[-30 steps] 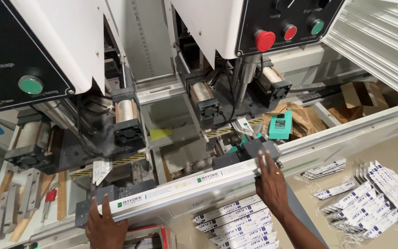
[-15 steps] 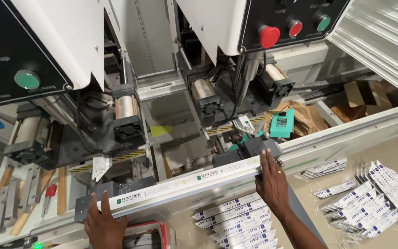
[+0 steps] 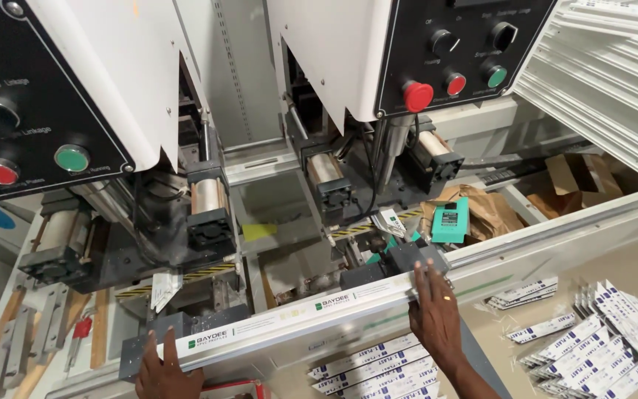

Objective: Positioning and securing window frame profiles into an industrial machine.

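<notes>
Grip: both hands lie flat and spread on the white profile bar (image 3: pixel 311 314), pressing it rather than pinching; no fingers close around it
Left hand: left hand (image 3: pixel 162 373) at about 7 o'clock in the view, fingers pointing up at the bar's near-left end, just beside the grey end block (image 3: pixel 142 347)
Right hand: right hand (image 3: pixel 434 314) at about 5 o'clock, palm down, fingertips on the bar's top edge next to the dark clamp block (image 3: pixel 407 258); a ring shows on one finger
Profile bar: long, pale, lying slantwise from 7 o'clock up toward 3 o'clock along the front of the machine bed, in front of the two machine heads
Handling: judged stiff and fairly light for its length, with smooth faces that could slide under a flat palm; long enough to swing or sag if lifted from one end, so a hold at two well-apart spots, as now, suits it; edges may be sharp at the cut ends
Machine: two white heads with black control panels (image 3: pixel 467 52), red and green buttons, cylinders (image 3: pixel 208 199) below
Nearby: stacks of printed label strips (image 3: pixel 378 366) at 5 o'clock, more strips (image 3: pixel 614 332) at 4 o'clock, a teal card (image 3: pixel 450 220) and brown paper (image 3: pixel 481 210) behind the bar
</notes>
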